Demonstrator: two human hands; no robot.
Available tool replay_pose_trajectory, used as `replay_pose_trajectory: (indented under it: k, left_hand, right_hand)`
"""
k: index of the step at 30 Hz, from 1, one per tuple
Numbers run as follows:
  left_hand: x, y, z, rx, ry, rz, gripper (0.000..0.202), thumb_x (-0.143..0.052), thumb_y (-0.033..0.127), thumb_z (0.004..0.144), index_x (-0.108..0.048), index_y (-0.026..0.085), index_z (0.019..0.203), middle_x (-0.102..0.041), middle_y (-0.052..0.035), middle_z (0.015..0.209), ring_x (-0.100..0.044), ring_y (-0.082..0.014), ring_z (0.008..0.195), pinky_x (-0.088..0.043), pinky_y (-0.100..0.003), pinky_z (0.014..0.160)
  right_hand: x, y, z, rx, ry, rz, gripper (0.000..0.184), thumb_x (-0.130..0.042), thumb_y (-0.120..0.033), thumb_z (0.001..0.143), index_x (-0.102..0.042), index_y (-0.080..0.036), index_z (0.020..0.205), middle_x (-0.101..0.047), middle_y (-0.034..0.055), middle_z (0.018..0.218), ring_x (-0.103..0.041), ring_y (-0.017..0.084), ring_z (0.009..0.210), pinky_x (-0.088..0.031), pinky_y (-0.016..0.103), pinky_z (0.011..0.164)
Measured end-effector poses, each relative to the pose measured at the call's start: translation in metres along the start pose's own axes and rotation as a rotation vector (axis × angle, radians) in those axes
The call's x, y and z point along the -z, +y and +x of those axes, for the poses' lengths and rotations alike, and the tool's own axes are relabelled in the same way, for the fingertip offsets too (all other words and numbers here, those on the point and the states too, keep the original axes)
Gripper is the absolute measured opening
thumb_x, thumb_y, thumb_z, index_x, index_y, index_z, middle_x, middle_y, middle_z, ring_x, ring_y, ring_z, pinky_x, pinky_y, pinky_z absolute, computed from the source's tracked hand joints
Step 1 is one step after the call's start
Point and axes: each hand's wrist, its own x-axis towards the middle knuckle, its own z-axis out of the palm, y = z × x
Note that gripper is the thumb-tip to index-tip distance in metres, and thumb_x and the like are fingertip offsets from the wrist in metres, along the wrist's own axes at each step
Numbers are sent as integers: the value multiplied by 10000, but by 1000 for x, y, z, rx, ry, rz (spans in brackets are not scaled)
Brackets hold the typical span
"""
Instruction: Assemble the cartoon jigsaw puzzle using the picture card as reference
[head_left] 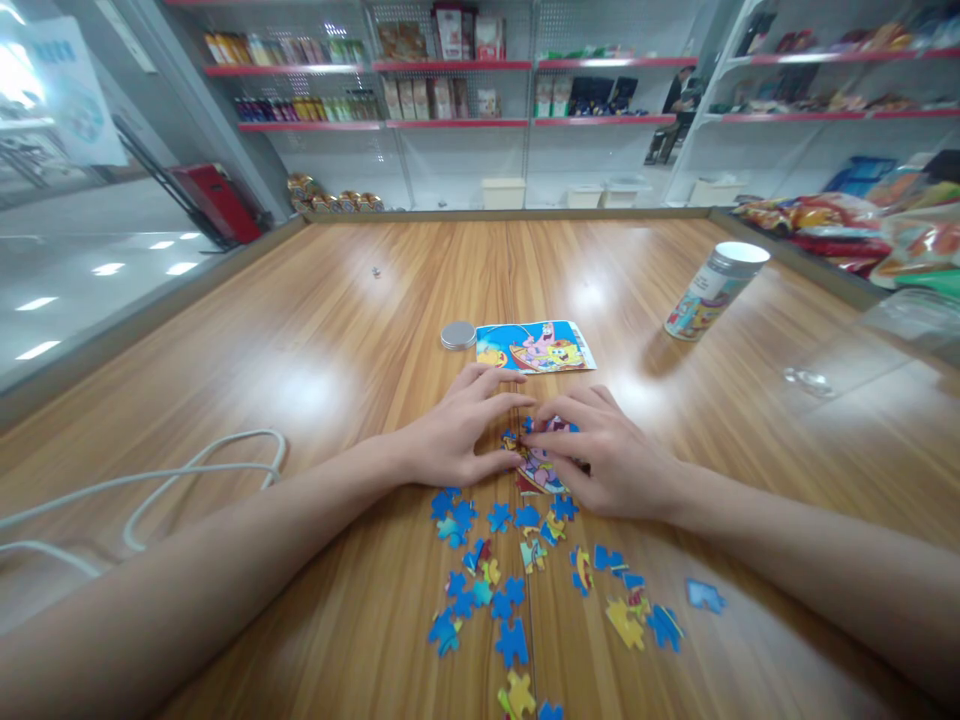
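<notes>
A partly joined jigsaw puzzle [541, 476] lies on the table between my hands, its upper part covered by my right fingers. My left hand [461, 430] rests at its left side, thumb and fingers apart, with nothing held between them. Curled over the puzzle from the right is my right hand [611, 450], its fingertips at a small blue puzzle piece [528, 424] on the puzzle's upper left edge. Loose blue and yellow pieces [512, 642] are scattered nearer to me. Beyond my hands lies a cartoon picture card [536, 347].
A round metal lid [458, 335] touches the card's left side. The printed can [712, 290] stands at right, near a clear plastic box [885, 345]. A white cable [206, 465] loops at left. Snack bags [840, 225] lie past the right edge; stocked shelves [450, 66] stand behind.
</notes>
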Motion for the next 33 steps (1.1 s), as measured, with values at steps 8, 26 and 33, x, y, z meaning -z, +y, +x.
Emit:
replay_pose_trajectory:
  k: [8,26,33]
  left_hand:
    - [-2,-3,-1,16,-30,15,482,-679,493,889,-663,244,1301,-491,-133,1436,-375,-334,1336,-324,-574,1169]
    - [-3,-6,1,21,-23,-45,476,-706,505,870,-685,252,1273,-532,-131,1405,-406,-338,1324,-319,-577,1162]
    - [-4,-8,0,-6,-6,-34,473,-693,478,889,-660,244,1299,-539,-132,1396,-422,-321,1317,-330,-557,1155]
  right_hand:
    - [0,1,0,27,13,5,248,-575,-114,896,-747,-206,1049,-703,60,1020,-531,229,923,-400,419,838]
    - [3,10,0,50,-12,-38,263,-611,-148,903,-758,-276,1080,-633,85,1213,-523,282,1113,-424,505,945]
    - [3,11,-1,55,84,-1,408,-564,-76,869,-674,-251,1221,-596,107,1206,-535,276,1143,-446,506,969]
